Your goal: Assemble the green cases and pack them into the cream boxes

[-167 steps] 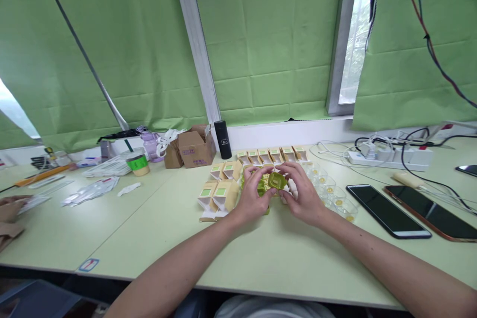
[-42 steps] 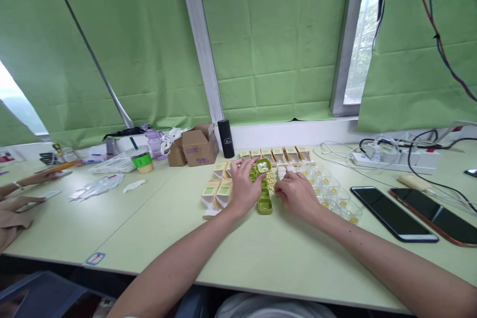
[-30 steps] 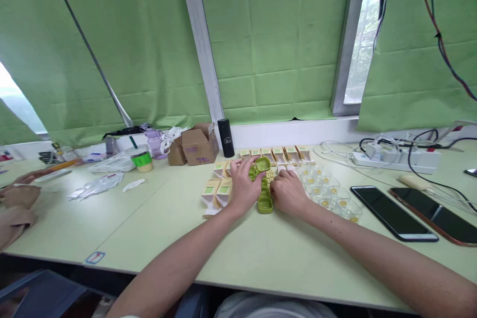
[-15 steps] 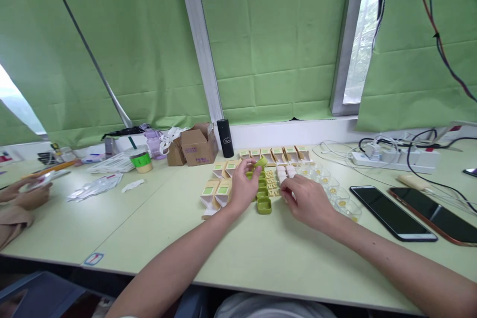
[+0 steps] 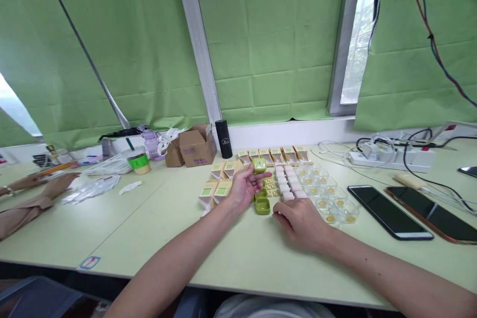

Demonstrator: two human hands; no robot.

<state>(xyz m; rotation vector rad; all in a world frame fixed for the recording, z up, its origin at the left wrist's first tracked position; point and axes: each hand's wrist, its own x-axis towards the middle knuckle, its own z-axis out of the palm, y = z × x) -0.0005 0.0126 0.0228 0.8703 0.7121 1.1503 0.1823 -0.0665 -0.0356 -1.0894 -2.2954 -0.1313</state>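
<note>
My left hand (image 5: 243,190) holds a small square lime-green container (image 5: 260,165) up at its fingertips, the hollow side toward me. Below it more green containers (image 5: 263,206) stand in a column on the table. My right hand (image 5: 301,224) rests low over the tabletop with its fingers curled together; what they hold, if anything, is hidden. Just beyond it lie two rows of pale pink blocks (image 5: 288,184). Small yellow pieces (image 5: 270,186) line up between the blocks and the green containers. On the right are clear plastic cups (image 5: 331,203) with yellow discs inside.
Open folded cartons (image 5: 220,191) with green labels stand left and behind. Two phones (image 5: 389,211) lie at right, near a power strip (image 5: 391,159) with cables. A black bottle (image 5: 223,139) and cardboard box (image 5: 197,146) stand at the back. Another person's hands (image 5: 59,184) are at far left.
My left hand has turned the green container so its hollow faces me. My right hand has drawn back toward me from the pink blocks, uncovering them. The other person's hands moved right.
</note>
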